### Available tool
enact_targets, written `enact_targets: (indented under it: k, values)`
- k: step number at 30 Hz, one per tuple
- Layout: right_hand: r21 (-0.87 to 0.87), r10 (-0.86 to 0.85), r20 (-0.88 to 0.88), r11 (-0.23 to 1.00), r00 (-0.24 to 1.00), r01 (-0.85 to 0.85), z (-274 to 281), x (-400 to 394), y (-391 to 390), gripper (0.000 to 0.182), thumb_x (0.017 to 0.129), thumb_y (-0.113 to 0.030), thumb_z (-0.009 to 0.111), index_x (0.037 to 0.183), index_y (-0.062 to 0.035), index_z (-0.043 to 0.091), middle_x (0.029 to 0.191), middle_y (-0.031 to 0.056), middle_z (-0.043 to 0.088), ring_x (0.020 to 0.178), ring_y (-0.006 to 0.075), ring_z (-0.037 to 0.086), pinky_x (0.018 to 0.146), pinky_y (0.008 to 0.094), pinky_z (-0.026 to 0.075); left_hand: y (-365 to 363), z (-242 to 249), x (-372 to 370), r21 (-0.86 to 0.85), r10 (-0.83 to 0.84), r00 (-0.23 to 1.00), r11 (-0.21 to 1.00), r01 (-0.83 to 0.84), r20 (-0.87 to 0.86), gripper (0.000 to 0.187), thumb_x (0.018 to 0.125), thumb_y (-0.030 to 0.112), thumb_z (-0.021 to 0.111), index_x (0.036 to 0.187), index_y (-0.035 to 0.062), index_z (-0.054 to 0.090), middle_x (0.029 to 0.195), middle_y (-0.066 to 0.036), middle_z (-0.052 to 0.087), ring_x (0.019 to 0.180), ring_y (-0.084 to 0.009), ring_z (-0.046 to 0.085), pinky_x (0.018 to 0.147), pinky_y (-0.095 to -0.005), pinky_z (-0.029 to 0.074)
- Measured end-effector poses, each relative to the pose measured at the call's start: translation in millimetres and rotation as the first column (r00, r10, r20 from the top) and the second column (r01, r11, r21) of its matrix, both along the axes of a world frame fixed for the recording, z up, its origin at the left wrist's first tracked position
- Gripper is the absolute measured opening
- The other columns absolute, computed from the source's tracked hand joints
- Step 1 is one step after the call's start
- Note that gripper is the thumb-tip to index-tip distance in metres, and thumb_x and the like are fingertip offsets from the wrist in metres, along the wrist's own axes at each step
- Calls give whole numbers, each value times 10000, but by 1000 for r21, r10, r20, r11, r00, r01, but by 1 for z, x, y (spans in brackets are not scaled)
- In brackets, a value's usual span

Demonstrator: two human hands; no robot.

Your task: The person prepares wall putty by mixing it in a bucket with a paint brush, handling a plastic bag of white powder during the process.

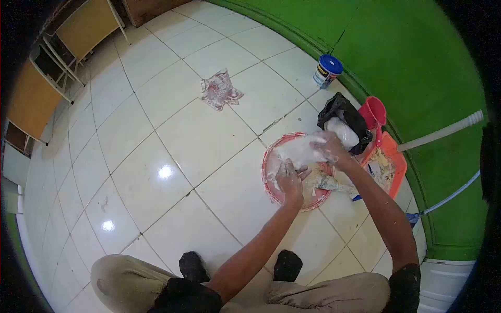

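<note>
White stuff (300, 151) is showing at the far side of the red-rimmed basin (266, 192), my left hand (291, 179) is touching its near side, fingers apart, my right hand (329, 148) is covering its right end, grip unclear, and a black bag (336, 108) is standing beyond.

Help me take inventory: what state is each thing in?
Blue-lidded tub: closed, upright
Black plastic bag: open, white contents showing
Red-rimmed basin: white-smeared
Orange tray: littered inside
Pink dipper: contents unclear
Plastic wrapper: crumpled
Left hand: fingers spread
Right hand: grip unclear
</note>
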State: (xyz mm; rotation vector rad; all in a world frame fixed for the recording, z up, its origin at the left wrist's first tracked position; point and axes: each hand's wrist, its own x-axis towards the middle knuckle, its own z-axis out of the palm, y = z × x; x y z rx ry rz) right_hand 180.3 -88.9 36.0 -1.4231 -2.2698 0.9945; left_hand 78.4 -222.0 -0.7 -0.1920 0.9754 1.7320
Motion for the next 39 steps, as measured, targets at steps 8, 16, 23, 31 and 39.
enact_targets:
  k: [8, 16, 23, 31, 39]
  values:
    - [-129, 78, 75, 989, 994, -68, 20, -6, -24, 432, 826, -282, 697, 1129, 20, 637, 1044, 217, 654, 911, 286, 636, 835, 361, 492, -17, -17, 18, -51, 81, 997, 995, -81, 12, 340, 1006, 220, 478, 1168, -77, 445, 839, -150, 566, 656, -229, 641, 556, -341, 608]
    - [-74, 130, 100, 990, 986, -123, 35, 21, -48, 404, 817, -265, 718, 1079, 33, 647, 1000, 186, 666, 834, 262, 649, 759, 352, 508, -53, 12, 55, -210, -122, 988, 973, 100, -93, 353, 1022, 273, 434, 1102, -68, 482, 852, -162, 588, 651, -202, 631, 540, -341, 598]
    - [-315, -23, 194, 945, 981, 84, 83, 41, -49, 428, 776, -276, 747, 1062, 28, 654, 913, 138, 665, 895, 257, 632, 813, 375, 484, -59, 10, 90, -163, -155, 981, 972, 172, 113, 274, 1010, 247, 456, 1047, -22, 491, 871, -134, 579, 720, -208, 631, 617, -365, 620]
    - [-235, 20, 235, 971, 972, 37, 87, 87, -23, 421, 619, -205, 803, 929, 50, 677, 817, 90, 655, 740, 192, 622, 707, 370, 502, -57, 15, 98, -107, -226, 967, 965, 238, 115, 280, 1002, 254, 484, 1029, -25, 476, 869, -134, 552, 757, -222, 635, 630, -382, 624]
    - [-38, -21, 217, 999, 976, 30, 85, 106, -19, 450, 623, -255, 824, 931, 40, 680, 850, 111, 654, 805, 208, 618, 735, 353, 482, -53, 11, 109, -55, -220, 971, 973, 226, 98, 282, 1008, 240, 472, 1045, -40, 471, 883, -132, 549, 756, -235, 645, 637, -380, 623]
